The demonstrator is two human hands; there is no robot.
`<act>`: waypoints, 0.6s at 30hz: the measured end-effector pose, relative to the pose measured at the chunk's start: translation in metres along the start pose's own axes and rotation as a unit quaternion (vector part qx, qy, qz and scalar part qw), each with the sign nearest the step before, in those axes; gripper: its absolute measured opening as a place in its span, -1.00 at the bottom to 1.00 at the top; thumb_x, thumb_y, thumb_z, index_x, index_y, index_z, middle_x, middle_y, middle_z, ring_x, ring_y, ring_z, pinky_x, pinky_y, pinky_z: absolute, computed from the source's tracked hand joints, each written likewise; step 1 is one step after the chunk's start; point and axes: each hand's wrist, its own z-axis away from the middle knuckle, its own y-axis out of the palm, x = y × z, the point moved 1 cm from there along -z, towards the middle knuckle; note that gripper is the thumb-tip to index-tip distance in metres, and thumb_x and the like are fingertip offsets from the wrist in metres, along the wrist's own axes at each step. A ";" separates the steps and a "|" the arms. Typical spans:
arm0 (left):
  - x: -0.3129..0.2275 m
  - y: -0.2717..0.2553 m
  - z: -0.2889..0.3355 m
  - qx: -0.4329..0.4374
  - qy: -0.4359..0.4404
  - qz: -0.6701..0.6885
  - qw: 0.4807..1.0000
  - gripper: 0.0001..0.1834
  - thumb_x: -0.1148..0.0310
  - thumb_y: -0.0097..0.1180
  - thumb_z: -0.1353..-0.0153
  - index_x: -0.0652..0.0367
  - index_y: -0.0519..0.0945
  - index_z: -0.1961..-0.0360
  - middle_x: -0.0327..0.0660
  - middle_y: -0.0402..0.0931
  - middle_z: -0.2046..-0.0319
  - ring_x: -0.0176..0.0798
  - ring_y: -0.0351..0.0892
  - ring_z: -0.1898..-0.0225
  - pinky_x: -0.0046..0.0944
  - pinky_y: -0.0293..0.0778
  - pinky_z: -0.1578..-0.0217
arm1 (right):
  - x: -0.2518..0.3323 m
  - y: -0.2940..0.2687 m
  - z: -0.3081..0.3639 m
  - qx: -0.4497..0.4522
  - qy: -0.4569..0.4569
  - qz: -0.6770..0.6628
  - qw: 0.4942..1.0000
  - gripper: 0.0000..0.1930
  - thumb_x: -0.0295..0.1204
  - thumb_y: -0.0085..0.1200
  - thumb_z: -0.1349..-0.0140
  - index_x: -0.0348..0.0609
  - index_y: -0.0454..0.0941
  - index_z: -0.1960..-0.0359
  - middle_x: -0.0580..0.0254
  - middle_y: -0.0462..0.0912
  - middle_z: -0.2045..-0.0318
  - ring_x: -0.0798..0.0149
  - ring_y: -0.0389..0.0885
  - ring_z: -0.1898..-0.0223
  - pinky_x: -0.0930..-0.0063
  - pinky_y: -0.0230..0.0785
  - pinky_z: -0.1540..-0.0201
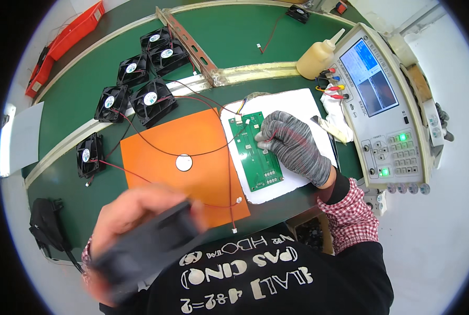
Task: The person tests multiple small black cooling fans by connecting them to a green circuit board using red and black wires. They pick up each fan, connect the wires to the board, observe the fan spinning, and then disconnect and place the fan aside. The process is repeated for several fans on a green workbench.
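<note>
My bare left hand [134,210] is closed round a black cooling fan [150,247], low at the left in front of my body. Both are smeared by motion. My right hand [292,142], in a grey knit glove, pinches a thin red wire [271,137] over a green circuit board [253,157]; the wire's tip is hidden by the fingers. White sockets and small parts sit on the board. It lies on a white pad [297,102], with a cable plugged in at its top left. Just left of that is an orange sheet [161,136] with a white round spot.
Several black fans [153,100] with trailing wires lie at the left and back left. A metal rail [187,44] crosses the green bench. At right stand a test instrument [381,105] with a lit screen and a yellowish squeeze bottle [316,59]. Red bins [76,31] are far left.
</note>
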 end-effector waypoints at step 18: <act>0.028 -0.103 -0.109 -0.105 0.190 -0.879 0.424 -0.76 0.30 0.35 0.05 0.15 0.54 0.46 -0.19 0.43 0.38 -0.12 0.42 0.22 -0.15 0.30 0.18 | 0.047 -0.007 -0.006 -0.166 -0.198 0.218 0.941 -0.56 -0.47 0.15 -0.21 -0.06 0.49 -0.16 0.13 0.57 0.05 0.11 0.58 0.03 0.29 0.45 -0.06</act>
